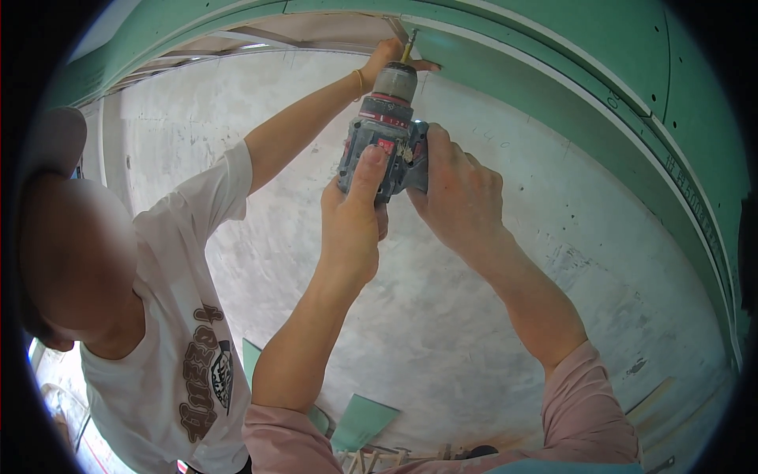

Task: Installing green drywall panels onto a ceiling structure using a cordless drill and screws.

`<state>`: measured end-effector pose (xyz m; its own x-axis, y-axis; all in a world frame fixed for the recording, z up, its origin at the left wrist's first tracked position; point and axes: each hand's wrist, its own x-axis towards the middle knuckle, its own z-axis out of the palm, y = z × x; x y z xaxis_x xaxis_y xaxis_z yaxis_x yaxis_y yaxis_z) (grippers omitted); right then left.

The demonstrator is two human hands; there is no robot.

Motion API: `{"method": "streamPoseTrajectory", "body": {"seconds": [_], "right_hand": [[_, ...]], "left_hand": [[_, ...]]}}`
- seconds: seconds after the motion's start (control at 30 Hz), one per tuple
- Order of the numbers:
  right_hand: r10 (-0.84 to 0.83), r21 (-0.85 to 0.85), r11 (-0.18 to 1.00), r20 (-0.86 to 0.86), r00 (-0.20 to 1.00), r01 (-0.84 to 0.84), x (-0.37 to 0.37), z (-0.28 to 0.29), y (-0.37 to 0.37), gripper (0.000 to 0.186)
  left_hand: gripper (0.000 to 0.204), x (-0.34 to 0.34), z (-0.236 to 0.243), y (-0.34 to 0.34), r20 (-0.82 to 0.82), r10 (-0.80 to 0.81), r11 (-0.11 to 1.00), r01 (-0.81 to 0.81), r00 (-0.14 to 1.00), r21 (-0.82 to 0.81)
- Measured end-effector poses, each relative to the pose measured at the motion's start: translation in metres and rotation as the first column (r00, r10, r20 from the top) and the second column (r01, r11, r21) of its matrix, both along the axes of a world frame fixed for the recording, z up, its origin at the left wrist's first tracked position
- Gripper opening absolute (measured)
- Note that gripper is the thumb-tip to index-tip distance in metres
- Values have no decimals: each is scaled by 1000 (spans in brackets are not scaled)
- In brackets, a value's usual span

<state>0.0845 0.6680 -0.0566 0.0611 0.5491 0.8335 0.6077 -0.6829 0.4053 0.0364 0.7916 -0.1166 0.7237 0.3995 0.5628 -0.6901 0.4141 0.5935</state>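
Raised overhead, a cordless drill [382, 130] in dark grey with red trim points up and away from me. My right hand [466, 186] is closed around its handle. From below and behind, my left hand [355, 221] grips the drill's body, thumb along its rear. A brass-coloured bit [407, 50] stands in the chuck, and its tip meets the lower edge of a green plasterboard panel [482, 83]; a small screw may be at the tip, too small to be sure. Just behind the bit, a co-worker's hand [385, 57] reaches up at the panel's edge.
At the left stands a co-worker in a white T-shirt [185, 205], arm stretched toward the bit. An open ceiling frame [237, 35] shows at the upper left. Behind is a grey plastered wall [442, 316]. Green board offcuts [363, 423] lean low down near wooden pieces.
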Motion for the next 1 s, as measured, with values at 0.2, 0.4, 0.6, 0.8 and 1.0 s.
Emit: {"method": "streamPoseTrajectory", "body": {"seconds": [0.2, 0.4, 0.6, 0.8, 1.0], "right_hand": [[-63, -3, 998, -82, 995, 63, 1, 0, 1, 54], [-17, 45, 999, -75, 997, 20, 3, -4, 3, 56], [50, 61, 997, -121, 991, -43, 20, -6, 8, 60], [-84, 32, 996, -56, 995, 86, -1, -1, 6, 60], [-183, -35, 983, -53, 982, 181, -4, 3, 0, 64]], "left_hand": [[54, 6, -3, 2, 25, -33, 999, 33, 999, 13], [51, 8, -2, 6, 13, -18, 1000, 18, 1000, 20], [48, 11, 4, -4, 35, 141, 990, -141, 989, 15], [51, 14, 0, 13, -30, -118, 993, 118, 993, -7], [49, 19, -1, 10, -45, -203, 978, 201, 978, -45]]}}
